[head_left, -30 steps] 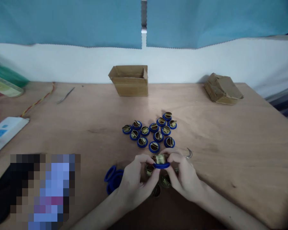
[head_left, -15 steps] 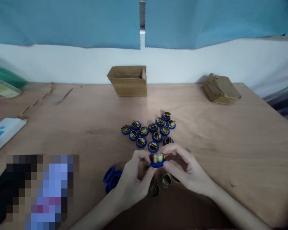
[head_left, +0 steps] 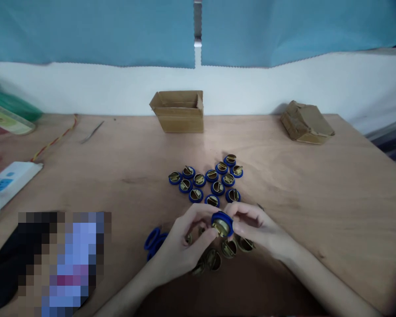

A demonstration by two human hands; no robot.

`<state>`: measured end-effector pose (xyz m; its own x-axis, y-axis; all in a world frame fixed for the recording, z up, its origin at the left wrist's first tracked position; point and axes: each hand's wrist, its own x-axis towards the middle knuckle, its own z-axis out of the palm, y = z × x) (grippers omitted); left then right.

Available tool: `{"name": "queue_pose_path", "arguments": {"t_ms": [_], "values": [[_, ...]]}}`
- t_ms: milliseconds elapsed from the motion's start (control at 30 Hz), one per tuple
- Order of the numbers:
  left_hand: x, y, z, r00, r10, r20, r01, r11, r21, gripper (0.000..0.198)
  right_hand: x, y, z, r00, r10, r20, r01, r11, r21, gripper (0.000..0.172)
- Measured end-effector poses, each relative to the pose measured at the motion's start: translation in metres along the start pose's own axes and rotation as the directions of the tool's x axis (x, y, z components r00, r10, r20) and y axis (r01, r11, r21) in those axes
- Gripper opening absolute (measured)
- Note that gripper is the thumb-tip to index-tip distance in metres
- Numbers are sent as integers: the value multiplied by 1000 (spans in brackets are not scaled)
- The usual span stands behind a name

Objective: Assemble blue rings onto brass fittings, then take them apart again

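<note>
A round brass brooch base in a blue ring [head_left: 222, 223] is held between my two hands, tilted so its pin side faces down and toward me. My left hand [head_left: 185, 244] pinches it from the left, thumb against the brass. On its right edge, my right hand [head_left: 259, 231] grips the blue rim with thumb and fingers. Just beyond lie several blue-ringed brooch bases [head_left: 199, 180], pin sides up. Under and between my hands are several brass brooch bases without blue rims [head_left: 229, 248]. Loose blue rings [head_left: 152, 239] sit left of my left hand, which partly hides them.
An open cardboard box [head_left: 183, 121] stands at the table's back, and a crumpled closed carton [head_left: 306, 123] at back right. To the left are a white power strip [head_left: 15, 178], a twisted cord [head_left: 54, 141], a thin metal tool [head_left: 92, 132] and a pixelated object [head_left: 71, 259].
The held brooch base has been tipped and turned, so its brass side now faces down toward me. My left thumb has moved onto the brass. The view has shifted slightly left.
</note>
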<state>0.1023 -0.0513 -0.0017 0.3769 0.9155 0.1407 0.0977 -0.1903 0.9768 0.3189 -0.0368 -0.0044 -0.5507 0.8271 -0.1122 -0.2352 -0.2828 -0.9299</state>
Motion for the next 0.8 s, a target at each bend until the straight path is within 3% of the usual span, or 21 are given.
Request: {"name": "queue_pose_path", "arguments": {"t_ms": [167, 367, 633, 800], "values": [[-2, 1, 1, 999, -26, -25, 24, 995, -92, 20, 0, 2, -1, 999, 34, -15, -33, 996, 87, 22], [-1, 5, -2, 988, -103, 114, 118, 984, -135, 5, 2, 5, -1, 998, 65, 4, -65, 991, 120, 22], [-2, 0, 0, 991, -88, 104, 92, 995, -28, 13, 2, -10, 0, 999, -48, 8, 48, 959, -278, 30], [0, -5, 2, 999, -49, 1, 49, 996, 78, 15, 2, -10, 5, 996, -87, -23, 76, 946, -316, 34]]}}
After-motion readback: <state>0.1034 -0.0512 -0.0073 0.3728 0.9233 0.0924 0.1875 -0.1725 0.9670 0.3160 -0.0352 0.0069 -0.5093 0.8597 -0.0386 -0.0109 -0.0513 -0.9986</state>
